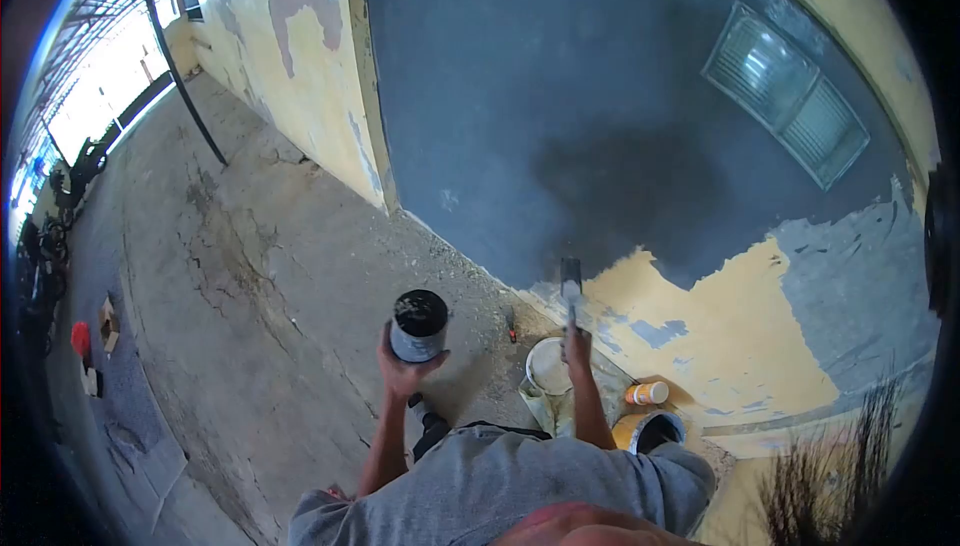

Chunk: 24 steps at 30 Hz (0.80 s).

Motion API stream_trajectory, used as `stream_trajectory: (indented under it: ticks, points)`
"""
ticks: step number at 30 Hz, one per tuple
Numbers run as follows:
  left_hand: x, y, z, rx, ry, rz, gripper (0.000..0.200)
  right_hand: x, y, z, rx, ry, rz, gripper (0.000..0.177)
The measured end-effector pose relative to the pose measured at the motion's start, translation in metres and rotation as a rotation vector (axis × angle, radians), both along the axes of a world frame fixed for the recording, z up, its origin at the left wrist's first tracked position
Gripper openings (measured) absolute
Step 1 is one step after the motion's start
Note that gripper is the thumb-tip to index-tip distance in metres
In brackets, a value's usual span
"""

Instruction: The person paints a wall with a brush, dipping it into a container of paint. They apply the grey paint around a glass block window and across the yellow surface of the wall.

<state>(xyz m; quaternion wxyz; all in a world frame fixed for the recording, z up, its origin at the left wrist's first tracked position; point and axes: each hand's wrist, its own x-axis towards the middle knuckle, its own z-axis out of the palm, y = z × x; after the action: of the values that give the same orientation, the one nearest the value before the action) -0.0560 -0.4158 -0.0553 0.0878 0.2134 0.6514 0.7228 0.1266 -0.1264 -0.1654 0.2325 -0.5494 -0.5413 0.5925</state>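
Observation:
My left hand (402, 370) is wrapped round a grey can (417, 346) with dark material inside, held upright in front of my body. My right hand (576, 344) grips the handle of a flat tool (571, 281), perhaps a brush or scraper. Its dark end is at or very near the lower edge of the dark grey coating on the wall (480, 96). Whether it touches cannot be made out. Below that edge the wall shows yellow, with grey patches.
By the wall's foot are a round white lid or bucket (549, 366), an orange-and-white container (648, 393), a yellow bucket (648, 432) and a small red-and-black tool (512, 331). A louvred window (787, 96) is upper right. A dark pole (180, 76) stands left on cracked concrete.

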Motion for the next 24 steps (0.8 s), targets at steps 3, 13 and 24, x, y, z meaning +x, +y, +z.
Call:
stream_trajectory:
  ticks: [3,13,24]
  points:
    - [-0.058,-0.030,0.010,0.017,0.010,0.000,0.072,-0.096,0.042,-0.086,0.530,0.011,0.011,0.041]
    - [-0.188,-0.119,-0.048,-0.035,0.007,0.262,0.074,-0.318,0.121,0.405,1.849,-0.508,0.110,0.034]
    - [-0.213,-0.093,-0.097,-0.043,-0.178,0.215,0.083,-0.405,0.103,0.451,1.822,-0.970,0.275,0.012]
